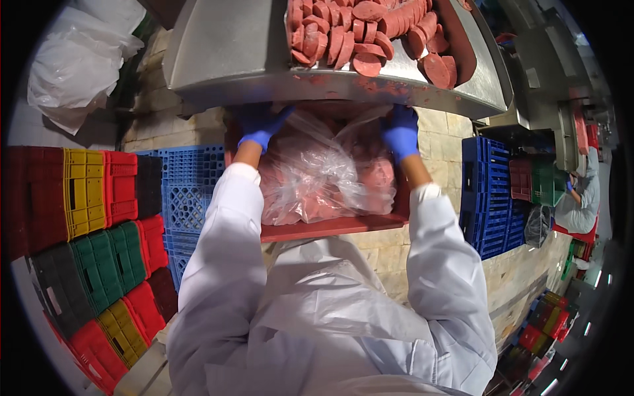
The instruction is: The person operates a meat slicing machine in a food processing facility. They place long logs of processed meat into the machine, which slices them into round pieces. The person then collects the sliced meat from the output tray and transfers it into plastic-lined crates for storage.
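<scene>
In front of me, a red plastic crate (323, 230) holds a clear plastic bag (310, 155) with pink-red meat pieces showing through it. My left hand (259, 125), in a blue glove, is closed at the crate's far left rim, its thumb toward the bag. At the far right rim my right hand (401, 131), also blue-gloved, is closed; most of its fingers are hidden in shadow. The bag's loose edges reach up beside both hands. Just beyond, a steel chute (231, 49) carries many thick slices of pink-red meat (340, 39).
The chute's front lip overhangs the crate's far side. On the left are stacked coloured crates (86, 191), blue pallets (191, 185) and a white plastic sack (72, 72). Blue pallets (485, 198) stand at right. Farther right, another person (581, 204) sits by a green crate (547, 185).
</scene>
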A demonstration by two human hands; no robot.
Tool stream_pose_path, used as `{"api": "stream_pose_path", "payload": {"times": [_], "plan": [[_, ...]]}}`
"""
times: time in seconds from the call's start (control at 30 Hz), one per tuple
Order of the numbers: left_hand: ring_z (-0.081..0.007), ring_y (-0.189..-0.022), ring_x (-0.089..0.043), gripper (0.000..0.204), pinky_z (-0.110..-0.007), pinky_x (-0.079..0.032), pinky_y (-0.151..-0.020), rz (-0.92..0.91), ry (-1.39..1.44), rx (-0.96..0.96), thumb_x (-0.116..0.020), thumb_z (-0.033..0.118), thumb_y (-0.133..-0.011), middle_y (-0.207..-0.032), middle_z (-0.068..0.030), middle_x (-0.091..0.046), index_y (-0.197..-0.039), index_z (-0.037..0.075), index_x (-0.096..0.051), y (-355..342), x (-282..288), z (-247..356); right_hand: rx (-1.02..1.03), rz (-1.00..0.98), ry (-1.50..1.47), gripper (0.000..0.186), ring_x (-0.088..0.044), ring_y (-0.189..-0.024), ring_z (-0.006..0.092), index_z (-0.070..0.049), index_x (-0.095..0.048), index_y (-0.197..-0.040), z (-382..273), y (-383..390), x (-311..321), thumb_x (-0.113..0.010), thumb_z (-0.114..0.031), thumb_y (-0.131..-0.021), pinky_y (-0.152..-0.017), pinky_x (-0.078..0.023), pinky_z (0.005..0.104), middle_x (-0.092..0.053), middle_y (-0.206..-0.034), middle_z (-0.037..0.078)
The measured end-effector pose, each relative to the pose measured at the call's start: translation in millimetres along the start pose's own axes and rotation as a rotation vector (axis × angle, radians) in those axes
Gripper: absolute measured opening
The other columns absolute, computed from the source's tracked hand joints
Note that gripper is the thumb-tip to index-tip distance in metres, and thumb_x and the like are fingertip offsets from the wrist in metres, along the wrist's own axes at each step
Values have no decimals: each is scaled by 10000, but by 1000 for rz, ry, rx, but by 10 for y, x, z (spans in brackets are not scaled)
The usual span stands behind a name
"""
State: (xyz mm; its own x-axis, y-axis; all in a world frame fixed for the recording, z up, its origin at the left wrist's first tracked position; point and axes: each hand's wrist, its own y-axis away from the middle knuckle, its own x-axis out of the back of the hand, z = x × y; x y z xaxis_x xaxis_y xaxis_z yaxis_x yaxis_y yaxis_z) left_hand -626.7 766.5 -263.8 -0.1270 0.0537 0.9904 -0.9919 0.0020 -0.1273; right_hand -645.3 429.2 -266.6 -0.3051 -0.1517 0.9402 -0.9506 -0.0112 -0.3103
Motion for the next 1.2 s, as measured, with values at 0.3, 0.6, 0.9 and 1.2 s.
{"api": "stream_pose_path", "payload": {"times": [0.3, 0.6, 0.9, 1.2], "plan": [[-231, -935, -679, 272, -373, -508, -872, -171, 1137, -265, -515, 20, -866, -963, -99, -721, -1029, 90, -721, 614, 136, 72, 284, 101, -34, 274, -559, -1056, 344, -123, -646, -1057, 508, -400, -520, -645, -277, -830, -911, -418, 458, -638, -1050, 124], [-321, -1075, -606, 258, -401, -435, -980, -974, 602, -176, -562, 177, -895, -1152, -77, -663, -1118, 107, -671, 2176, 308, -434, 351, -908, -240, 182, -580, -1011, 380, -62, -638, -1004, 533, 1756, 1129, -612, -122, -835, -921, -457, 453, -622, -1032, 176], [-377, -1379, -277, 675, -537, -220, -1112, 137, 483, 188, -686, 277, -811, -1453, -171, -369, -1419, 153, -423, 2120, 399, -365, 37, -174, -411, 468, -420, -1285, 381, -36, -549, -1277, 22, 869, 867, -660, -214, -858, -1072, -335, 443, -499, -1343, 199], [-176, -790, -582, 351, -335, -485, -700, -203, 1359, 580, -743, 222, -785, -894, -85, -607, -1025, 35, -569, 1829, -586, -1081, -717, -705, -1101, 265, -509, -592, 83, -118, -593, -996, 1129, 857, -183, -642, -357, -893, -512, -408, 249, -557, -700, -26]]}}
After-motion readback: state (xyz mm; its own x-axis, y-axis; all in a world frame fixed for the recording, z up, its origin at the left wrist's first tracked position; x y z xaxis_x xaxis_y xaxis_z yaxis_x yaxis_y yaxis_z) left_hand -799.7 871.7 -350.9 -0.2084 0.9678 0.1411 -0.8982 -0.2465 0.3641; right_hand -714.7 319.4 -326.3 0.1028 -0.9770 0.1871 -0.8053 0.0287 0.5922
